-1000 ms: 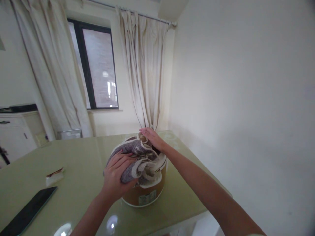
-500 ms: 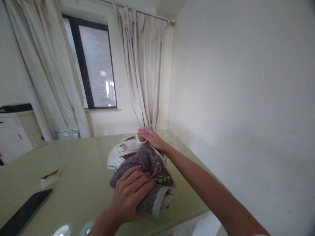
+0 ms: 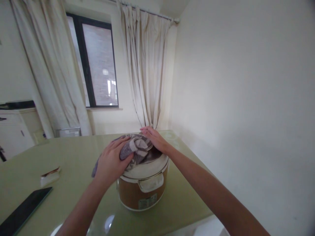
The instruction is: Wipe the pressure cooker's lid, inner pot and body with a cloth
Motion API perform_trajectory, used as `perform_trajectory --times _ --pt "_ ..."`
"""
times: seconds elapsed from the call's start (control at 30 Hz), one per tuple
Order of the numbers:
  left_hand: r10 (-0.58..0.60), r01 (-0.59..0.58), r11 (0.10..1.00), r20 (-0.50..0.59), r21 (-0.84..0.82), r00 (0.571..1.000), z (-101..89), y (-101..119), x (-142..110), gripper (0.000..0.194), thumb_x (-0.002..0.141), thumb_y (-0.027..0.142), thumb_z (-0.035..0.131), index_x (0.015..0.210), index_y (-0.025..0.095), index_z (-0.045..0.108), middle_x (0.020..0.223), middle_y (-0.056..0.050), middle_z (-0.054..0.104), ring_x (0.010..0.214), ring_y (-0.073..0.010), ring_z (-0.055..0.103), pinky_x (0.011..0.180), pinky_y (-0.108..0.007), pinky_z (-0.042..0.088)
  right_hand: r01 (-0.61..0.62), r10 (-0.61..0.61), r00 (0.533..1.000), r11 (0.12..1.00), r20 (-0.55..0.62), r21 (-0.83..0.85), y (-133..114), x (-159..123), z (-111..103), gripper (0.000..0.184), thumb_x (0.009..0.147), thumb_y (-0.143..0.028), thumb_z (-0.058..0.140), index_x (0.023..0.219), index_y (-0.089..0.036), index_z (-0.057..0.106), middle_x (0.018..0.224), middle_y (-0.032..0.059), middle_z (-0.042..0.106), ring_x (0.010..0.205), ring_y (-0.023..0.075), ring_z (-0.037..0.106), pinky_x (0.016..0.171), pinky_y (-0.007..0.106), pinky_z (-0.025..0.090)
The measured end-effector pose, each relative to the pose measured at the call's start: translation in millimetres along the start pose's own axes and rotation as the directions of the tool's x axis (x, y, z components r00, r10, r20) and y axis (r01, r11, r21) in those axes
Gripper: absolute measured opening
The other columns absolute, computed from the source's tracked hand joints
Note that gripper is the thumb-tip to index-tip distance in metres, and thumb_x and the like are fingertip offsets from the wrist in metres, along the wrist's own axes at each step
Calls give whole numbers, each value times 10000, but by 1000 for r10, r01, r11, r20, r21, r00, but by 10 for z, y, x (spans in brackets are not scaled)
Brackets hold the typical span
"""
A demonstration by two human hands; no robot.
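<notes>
A brown and white rice cooker (image 3: 142, 186) stands near the table's front right. A grey and cream cloth (image 3: 134, 149) lies bunched on its lid. My left hand (image 3: 110, 160) is pressed on the cloth from the left, fingers curled round it. My right hand (image 3: 155, 137) rests flat on the far edge of the lid, fingers stretched out, touching the cloth's right side.
The pale green glossy table (image 3: 73, 170) carries a small white and brown packet (image 3: 50, 177) and a dark phone (image 3: 23, 211) at the left. Behind are curtains (image 3: 147, 72), a dark-framed window (image 3: 98, 65) and a white cabinet (image 3: 14, 131). A white wall stands to the right.
My left hand carried the cloth from the cooker's front side up onto the lid's top. The right hand stayed on the lid's far edge.
</notes>
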State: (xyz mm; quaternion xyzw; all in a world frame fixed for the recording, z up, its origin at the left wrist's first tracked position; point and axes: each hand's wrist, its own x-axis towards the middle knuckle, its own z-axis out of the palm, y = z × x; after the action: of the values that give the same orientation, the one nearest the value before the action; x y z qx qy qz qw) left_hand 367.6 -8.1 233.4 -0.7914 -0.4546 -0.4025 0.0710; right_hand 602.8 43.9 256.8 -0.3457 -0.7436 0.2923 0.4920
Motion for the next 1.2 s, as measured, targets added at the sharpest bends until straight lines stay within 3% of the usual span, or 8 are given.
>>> perform_trajectory --times 0.07,0.17,0.33,0.5,0.63,0.87,1.07,1.2 --pt "-140 130 990 211 61 967 -91 -30 339 453 927 510 537 1246 265 746 1190 -99 804 1097 -345 751 913 -432 557 4 -4 1000 1000 7 2 -9 -4 4 585 978 -746 549 1218 -232 690 1172 65 718 1145 237 647 1036 382 481" --pt "-244 192 969 446 158 861 -85 -103 803 455 928 541 484 1075 236 788 994 -117 818 959 -327 775 752 -353 523 -1 1 1000 1000 14 9 6 3 12 583 969 -742 570 1225 -231 683 1132 58 711 1107 236 649 1007 377 492" --pt "-256 169 962 489 217 834 55 -118 1146 442 893 510 531 1001 169 790 1010 -191 809 987 -356 773 768 -357 511 -1 1 1000 1000 7 -26 29 8 26 612 976 -750 548 1278 -226 643 1133 60 705 1057 226 655 971 369 491" --pt "-117 36 980 422 195 899 -71 23 728 382 936 444 494 1021 197 772 1050 -167 806 1021 -346 759 861 -408 531 -38 31 998 989 -47 -141 -4 11 34 628 1012 -765 437 1283 -227 613 1098 58 709 1055 221 659 978 372 484" --pt "168 -189 968 132 165 977 -116 134 192 338 848 321 636 1143 215 763 1230 -113 780 1268 -352 650 1164 -516 415 -49 41 998 982 -44 -184 6 27 35 642 1033 -771 351 1242 -226 620 1125 65 700 1135 244 641 1048 411 461" --pt "456 -461 874 -71 -151 887 170 585 -455 431 783 462 784 1188 322 743 1131 -2 809 1087 -264 700 1134 -469 420 -83 84 996 982 -6 -167 49 56 13 726 990 -843 327 1246 -236 630 1279 93 680 1264 270 600 1144 441 419" --pt "604 -569 786 108 -240 789 234 785 -422 512 797 478 822 1273 330 704 1153 6 797 1120 -235 691 1113 -435 431 -96 100 995 987 18 -131 75 94 -31 828 948 -901 306 1226 -207 661 1219 99 704 1177 273 638 1099 444 453" --pt "425 -417 901 60 -118 903 91 447 -155 406 802 406 800 1187 289 745 1175 -29 801 1082 -273 703 984 -426 490 -154 154 988 987 -20 -33 181 170 -17 859 910 -935 338 1216 -214 689 1217 117 725 1180 286 654 1062 439 495"
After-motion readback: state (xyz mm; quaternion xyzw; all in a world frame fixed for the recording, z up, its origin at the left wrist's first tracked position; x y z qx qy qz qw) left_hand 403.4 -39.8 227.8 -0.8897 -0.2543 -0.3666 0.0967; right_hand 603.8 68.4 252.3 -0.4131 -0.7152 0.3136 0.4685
